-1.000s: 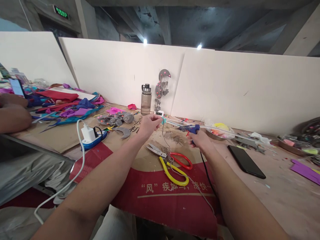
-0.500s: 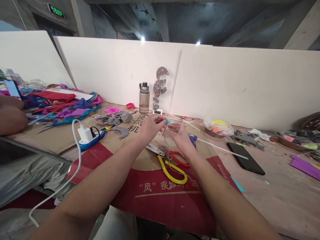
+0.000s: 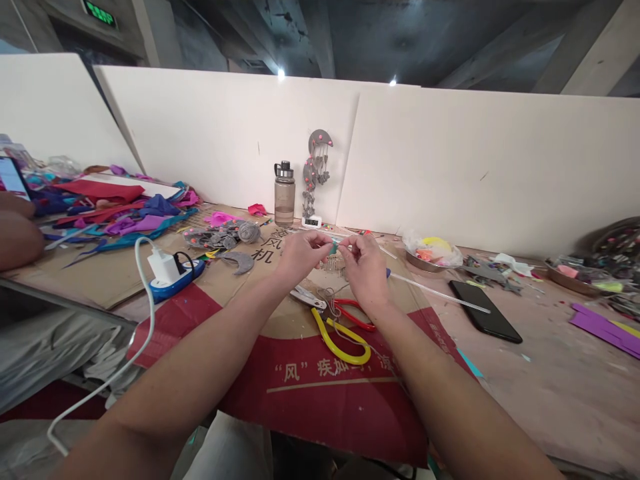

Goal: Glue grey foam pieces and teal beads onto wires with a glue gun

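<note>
Over the flattened cardboard point(image 3: 325, 427), my left hand point(image 3: 306, 257) pinches a small teal piece point(image 3: 334, 247) between thumb and fingertips. My right hand point(image 3: 366, 268) is closed in a pinch just right of that piece; what its fingertips hold is too small to make out. Below the hands, a loose grey cord point(image 3: 336, 308) trails across open scissors point(image 3: 345, 343) with one yellow and one red handle. Behind my right hand, a blue tool end point(image 3: 388, 273), mostly hidden, has a clear stick point(image 3: 435, 290) running from it.
A water bottle point(image 3: 285, 197) and a grey moon-shaped hanging ornament point(image 3: 320, 141) stand at the white board. Left are a grey felt crescent point(image 3: 239, 262), yarn ball point(image 3: 249, 232), blue power strip point(image 3: 176, 283) and fabric scraps point(image 3: 135, 207). A phone point(image 3: 485, 312) and bowl point(image 3: 433, 261) lie right.
My right hand has turned and drawn its fingers into a tighter pinch, slightly away from my left hand. The teal piece stays at my left fingertips. The whole view has shifted a little.
</note>
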A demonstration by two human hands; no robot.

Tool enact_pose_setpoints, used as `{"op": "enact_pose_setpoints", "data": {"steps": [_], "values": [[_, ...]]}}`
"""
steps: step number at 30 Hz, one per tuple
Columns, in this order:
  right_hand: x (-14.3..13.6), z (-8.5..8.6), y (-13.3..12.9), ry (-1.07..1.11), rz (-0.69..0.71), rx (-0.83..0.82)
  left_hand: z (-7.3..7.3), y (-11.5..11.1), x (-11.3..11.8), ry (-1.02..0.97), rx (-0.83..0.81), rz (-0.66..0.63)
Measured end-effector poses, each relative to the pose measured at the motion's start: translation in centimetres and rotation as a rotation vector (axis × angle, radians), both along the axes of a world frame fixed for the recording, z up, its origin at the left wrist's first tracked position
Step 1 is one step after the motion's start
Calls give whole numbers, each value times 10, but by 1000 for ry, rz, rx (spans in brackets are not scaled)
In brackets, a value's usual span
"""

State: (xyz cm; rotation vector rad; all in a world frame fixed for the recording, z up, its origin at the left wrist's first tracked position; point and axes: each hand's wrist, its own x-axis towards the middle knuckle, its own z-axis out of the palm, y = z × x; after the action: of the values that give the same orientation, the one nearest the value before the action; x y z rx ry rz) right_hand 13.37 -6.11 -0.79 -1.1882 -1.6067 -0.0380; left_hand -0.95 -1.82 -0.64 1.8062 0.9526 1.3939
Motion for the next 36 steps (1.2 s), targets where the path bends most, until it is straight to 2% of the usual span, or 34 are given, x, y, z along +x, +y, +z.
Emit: {"op": "enact_pose_setpoints", "data": {"steps": [7,17,28,36], "values": [[3,3,1,-87,-52,17,-2,-1,3,66,4,-49],[5,2,4,-148,-110,15,0,-4,2,200,29,13],[6,6,1,-183,-148,-47,2,-6,2,195,42,15],[8,4,3,-183,-144,-56,2,-8,1,142,11,-80]]}}
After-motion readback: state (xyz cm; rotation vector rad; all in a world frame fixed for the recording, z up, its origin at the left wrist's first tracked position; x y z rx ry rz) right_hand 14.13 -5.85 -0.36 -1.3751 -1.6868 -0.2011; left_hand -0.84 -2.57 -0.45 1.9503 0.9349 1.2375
